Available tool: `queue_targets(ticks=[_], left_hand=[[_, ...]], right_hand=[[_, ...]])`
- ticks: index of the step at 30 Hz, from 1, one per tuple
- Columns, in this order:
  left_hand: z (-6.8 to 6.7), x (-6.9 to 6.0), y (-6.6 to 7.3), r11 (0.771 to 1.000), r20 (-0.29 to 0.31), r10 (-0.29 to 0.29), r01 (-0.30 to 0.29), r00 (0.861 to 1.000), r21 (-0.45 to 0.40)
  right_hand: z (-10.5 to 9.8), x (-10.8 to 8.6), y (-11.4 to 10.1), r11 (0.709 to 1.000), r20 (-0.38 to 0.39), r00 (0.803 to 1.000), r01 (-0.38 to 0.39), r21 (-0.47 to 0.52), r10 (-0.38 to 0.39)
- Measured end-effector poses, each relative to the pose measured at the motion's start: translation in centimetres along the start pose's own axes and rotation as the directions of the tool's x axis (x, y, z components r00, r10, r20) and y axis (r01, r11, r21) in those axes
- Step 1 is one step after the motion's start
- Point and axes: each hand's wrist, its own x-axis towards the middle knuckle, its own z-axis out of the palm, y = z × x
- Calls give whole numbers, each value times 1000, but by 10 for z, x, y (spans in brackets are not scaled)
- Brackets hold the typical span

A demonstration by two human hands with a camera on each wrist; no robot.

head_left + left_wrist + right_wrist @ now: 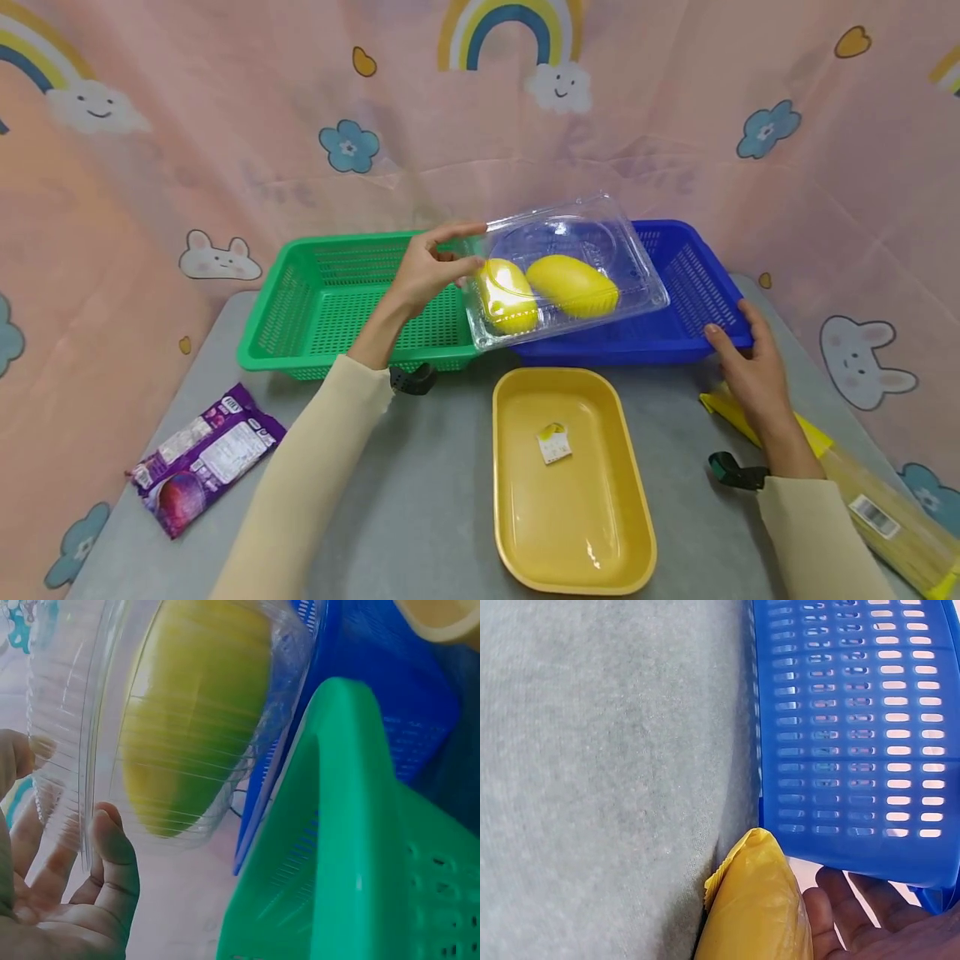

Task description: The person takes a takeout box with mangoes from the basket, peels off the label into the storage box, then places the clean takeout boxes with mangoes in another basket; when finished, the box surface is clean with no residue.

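My left hand (426, 271) pinches the left edge of a clear plastic box (636, 287) between thumb and fingers. Two yellow mangoes (573, 286) lie inside it. The box is tilted, held above the blue basket (693, 283) and the right end of the green basket (262, 312). In the left wrist view, one mango (196, 712) looks greenish on its lower side through the plastic. At the near right corner of the blue basket, my right hand (759, 383) grips the rim, thumb on the near side; its fingertips are partly hidden in the right wrist view.
In front of the baskets sits a yellow tray (540, 533) with a small paper label (554, 443) in it. A purple packet (206, 458) lies at the left, and a long yellow-ended packet (862, 492) lies under the right forearm. A printed pink curtain (450, 150) hangs behind the table.
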Motion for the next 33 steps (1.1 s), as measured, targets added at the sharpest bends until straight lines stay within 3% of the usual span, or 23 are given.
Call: queue_targets(ticks=[9, 18, 28, 33], left_hand=[[10, 26, -5, 997, 14, -67, 66, 998, 36], [34, 50, -12, 986, 53, -150, 146, 987, 76], [58, 64, -24, 966, 61, -163, 147, 985, 212], [66, 66, -30, 940, 59, -222, 198, 973, 278]], right_hand=[[0, -2, -2, 1000, 10, 1000, -2, 2, 2], [0, -3, -1, 1000, -1, 1000, -7, -15, 7], [-2, -1, -2, 1000, -10, 1000, -6, -31, 5], [0, -2, -3, 999, -15, 1000, 0, -53, -1]])
